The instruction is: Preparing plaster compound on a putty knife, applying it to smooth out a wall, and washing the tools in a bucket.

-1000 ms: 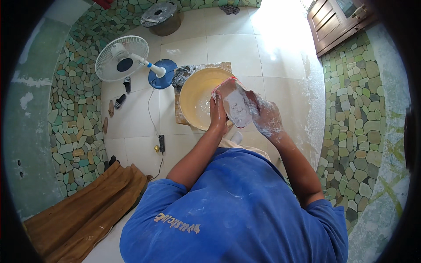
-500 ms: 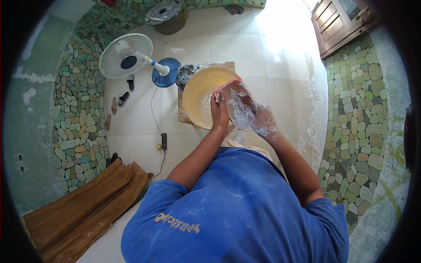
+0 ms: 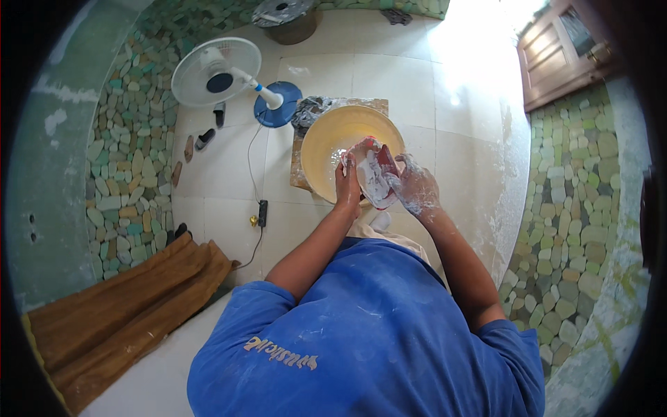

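Observation:
My left hand (image 3: 347, 184) grips the side of a shallow red-rimmed tray (image 3: 371, 182) smeared with white paste, tilted over the near right part of a yellow basin (image 3: 317, 149). My right hand (image 3: 418, 187), coated in white paste, pinches a flat dark-red scraper (image 3: 388, 161) against the tray's right side. Its fingertips are partly hidden by the scraper and paste. Whitish liquid shows in the bottom of the basin, which stands on a wooden board (image 3: 297, 172).
A grey crumpled cloth (image 3: 308, 112) lies beside the basin. Behind it to the left stands a fan (image 3: 279, 101), its cord running to a power strip (image 3: 262, 212). Slippers (image 3: 204, 139), a lidded bucket (image 3: 288, 29), brown sheeting (image 3: 125, 313) and a wooden door (image 3: 559, 55) surround me.
The tray has tilted and turned, and its far end has come down lower. The red scraper has shifted to the tray's right edge. My view has swung slightly left.

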{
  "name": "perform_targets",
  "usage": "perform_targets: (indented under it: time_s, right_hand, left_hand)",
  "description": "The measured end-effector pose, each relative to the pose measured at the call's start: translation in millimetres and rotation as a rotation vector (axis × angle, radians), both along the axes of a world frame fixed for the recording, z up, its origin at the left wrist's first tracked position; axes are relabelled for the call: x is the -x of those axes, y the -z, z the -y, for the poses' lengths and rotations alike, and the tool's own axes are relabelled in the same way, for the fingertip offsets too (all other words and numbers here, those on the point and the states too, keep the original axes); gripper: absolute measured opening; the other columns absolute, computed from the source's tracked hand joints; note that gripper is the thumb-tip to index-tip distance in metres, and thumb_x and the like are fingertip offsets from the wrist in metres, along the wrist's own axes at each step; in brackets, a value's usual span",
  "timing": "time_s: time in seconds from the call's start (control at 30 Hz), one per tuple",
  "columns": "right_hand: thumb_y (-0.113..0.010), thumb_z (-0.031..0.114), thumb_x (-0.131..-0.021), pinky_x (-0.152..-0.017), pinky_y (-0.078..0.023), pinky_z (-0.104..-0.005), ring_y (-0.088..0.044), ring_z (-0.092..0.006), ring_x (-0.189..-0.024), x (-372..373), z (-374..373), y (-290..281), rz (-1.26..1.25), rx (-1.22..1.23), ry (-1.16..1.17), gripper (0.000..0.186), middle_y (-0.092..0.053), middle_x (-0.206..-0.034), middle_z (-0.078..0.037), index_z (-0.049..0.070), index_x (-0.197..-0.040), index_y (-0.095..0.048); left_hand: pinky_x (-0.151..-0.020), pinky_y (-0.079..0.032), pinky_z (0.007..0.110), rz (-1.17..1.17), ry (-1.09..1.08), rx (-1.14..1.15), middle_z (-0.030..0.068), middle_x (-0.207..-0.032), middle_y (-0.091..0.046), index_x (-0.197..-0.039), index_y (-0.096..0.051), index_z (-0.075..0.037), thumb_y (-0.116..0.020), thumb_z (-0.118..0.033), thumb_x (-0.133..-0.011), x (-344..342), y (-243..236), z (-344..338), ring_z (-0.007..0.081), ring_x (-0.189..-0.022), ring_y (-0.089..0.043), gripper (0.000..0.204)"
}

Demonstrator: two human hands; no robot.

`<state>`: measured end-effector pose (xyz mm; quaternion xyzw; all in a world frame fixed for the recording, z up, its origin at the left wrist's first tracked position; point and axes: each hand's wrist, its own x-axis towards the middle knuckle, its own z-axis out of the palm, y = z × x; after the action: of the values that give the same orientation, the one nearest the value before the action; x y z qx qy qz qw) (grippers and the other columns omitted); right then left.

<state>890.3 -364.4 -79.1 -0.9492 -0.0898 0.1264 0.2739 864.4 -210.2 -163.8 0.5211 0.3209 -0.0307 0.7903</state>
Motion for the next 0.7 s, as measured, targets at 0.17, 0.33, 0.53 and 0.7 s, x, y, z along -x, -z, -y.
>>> perform_targets:
  time_s: [0.17,0.33,0.53,0.7]
  right_hand:
    - [-0.065,0.032,-0.079,-0.064,-0.047,-0.0407,-0.061,-0.0292,-0.067,-20.0,-37.5,23.6,-0.051,-0.048,-0.010,0.044,-0.061,-0.069,-0.013,0.008,-0.114,-0.054]
    - [-0.067,0.026,-0.079,-0.061,-0.046,-0.0360,-0.057,-0.0226,-0.060,-55.0,-100.2,65.7,-0.073,-0.092,-0.043,0.041,-0.057,-0.063,-0.010,0.006,-0.112,-0.055]
    - [-0.066,0.019,-0.082,-0.042,-0.040,-0.0225,-0.052,-0.0087,-0.051,-100.0,-168.0,171.4,-0.210,-0.242,0.034,0.032,-0.056,-0.065,-0.002,0.006,-0.109,-0.056]
    - [-0.065,0.020,-0.082,-0.044,-0.043,-0.0225,-0.054,-0.0097,-0.054,-124.6,-220.5,249.5,-0.356,-0.243,0.062,0.031,-0.058,-0.069,-0.004,0.006,-0.108,-0.057]
  left_hand:
    - [-0.083,-0.045,0.052,-0.219,-0.050,0.182,0.0076,-0.128,-0.046,-0.133,-0.034,-0.022,-0.044,-0.066,-0.082,-4.0,15.7,-47.7,0.0290,-0.112,-0.050,0.068]
    - [-0.080,-0.044,0.051,-0.340,-0.200,0.384,0.0065,-0.125,-0.048,-0.131,-0.035,-0.022,-0.048,-0.056,-0.085,-31.8,97.2,-115.0,0.0287,-0.110,-0.051,0.059]
    - [-0.085,-0.048,0.043,-0.447,-0.409,0.215,0.0187,-0.129,-0.043,-0.139,-0.014,-0.005,-0.057,-0.023,-0.078,-77.5,233.1,-172.9,0.0335,-0.110,-0.052,0.076]
    - [-0.088,-0.047,0.043,-0.525,-0.534,0.252,0.0229,-0.133,-0.038,-0.142,-0.003,-0.006,-0.053,-0.017,-0.075,-107.8,341.4,-196.8,0.0369,-0.114,-0.048,0.085]
